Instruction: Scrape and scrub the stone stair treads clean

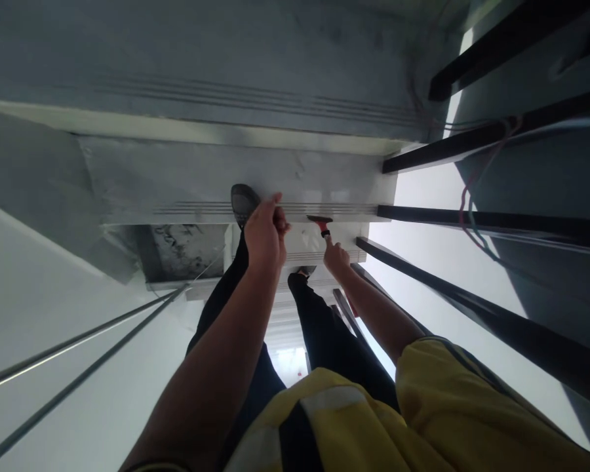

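Observation:
In my right hand (336,257) is a scraper (323,227) with a red and black handle and a wide dark blade. The blade is at the grooved front edge of a grey stair tread (295,172); whether it touches the stone I cannot tell. My left hand (266,231) hangs over the same tread, beside my dark shoe (242,200). Its fingers are curled in, with one fingertip sticking out a little. What lies inside those fingers, if anything, is hidden.
Dark railing posts (472,216) line the right side, with loose red and green wires (465,196) looped over them. Another step (226,98) rises ahead. Metal rails (83,347) run along the left wall. A dark smudged panel (189,252) lies below the tread, and my other shoe (305,270) stands lower down.

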Demonstrator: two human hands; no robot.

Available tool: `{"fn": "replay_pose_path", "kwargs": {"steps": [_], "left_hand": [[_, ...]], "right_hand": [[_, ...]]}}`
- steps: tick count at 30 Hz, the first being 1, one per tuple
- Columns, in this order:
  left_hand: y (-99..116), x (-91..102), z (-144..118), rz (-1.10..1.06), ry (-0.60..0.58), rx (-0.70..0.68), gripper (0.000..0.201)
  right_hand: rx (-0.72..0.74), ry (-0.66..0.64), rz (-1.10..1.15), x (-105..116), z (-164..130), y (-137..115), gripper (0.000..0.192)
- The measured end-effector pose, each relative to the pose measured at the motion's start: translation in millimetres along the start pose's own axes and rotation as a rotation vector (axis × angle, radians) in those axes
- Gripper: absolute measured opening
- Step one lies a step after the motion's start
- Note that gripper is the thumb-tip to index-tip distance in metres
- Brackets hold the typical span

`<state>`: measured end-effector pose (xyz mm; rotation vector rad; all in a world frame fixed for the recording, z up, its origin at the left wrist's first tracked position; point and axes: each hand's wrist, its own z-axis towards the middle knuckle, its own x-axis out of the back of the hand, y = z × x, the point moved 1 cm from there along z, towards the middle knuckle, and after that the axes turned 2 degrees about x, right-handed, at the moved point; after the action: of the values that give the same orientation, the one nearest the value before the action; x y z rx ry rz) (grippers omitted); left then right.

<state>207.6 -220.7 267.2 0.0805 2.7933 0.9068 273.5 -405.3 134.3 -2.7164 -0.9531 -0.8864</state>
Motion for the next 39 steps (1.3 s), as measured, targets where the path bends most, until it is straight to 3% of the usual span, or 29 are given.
{"fn": "replay_pose_path", "kwargs": {"steps": [2,4,8,13,16,19,23,32,36,39], "left_hand": [[-36.4,17.5,-10.2,0.319,0.016,0.147,0.017],[-78.1,32.3,-23.5,0.451,-0.050,0.350,0.018],[-148.5,43.2,-39.7,0.581,-0.345,0.619,0.017],[-187.5,29.5,-28.7,0.394,-0.700,0.764,0.025],[-196.3,19.2,-23.0,0.222,-0.795,0.837,0.018],[-202.4,15.2,-25.0,0.074,-0.806,0.914,0.023],[-216.5,20.3,-29.3,0.015,-0.700,0.937,0.025],[-268.4,36.1,-17.0,0.272,-0.494,0.848,0.014],[-274.6,32.2,-18.1,0.329,-0.484,0.861,0.017],[-275.8,26.6,-24.6,0.321,-0.477,0.865,0.017]], "right_hand": [[0.049,-0.019,-0.023,3.7,0.9,0.2,0.057],[0.110,-0.037,-0.056,9.8,2.8,2.7,0.059],[0.172,-0.009,-0.120,17.3,8.7,0.4,0.062],[0.136,-0.009,-0.158,17.9,18.5,-7.4,0.065],[0.116,-0.037,-0.204,19.6,22.9,-6.3,0.065],[0.087,-0.069,-0.243,18.3,25.2,-5.2,0.066],[0.033,-0.056,-0.235,6.2,27.5,-6.9,0.067],[0.030,0.085,0.084,-38.4,44.0,3.2,0.069],[0.117,0.120,0.403,-49.3,58.5,17.8,0.066],[0.125,0.163,0.416,-49.5,61.4,24.8,0.057]]}}
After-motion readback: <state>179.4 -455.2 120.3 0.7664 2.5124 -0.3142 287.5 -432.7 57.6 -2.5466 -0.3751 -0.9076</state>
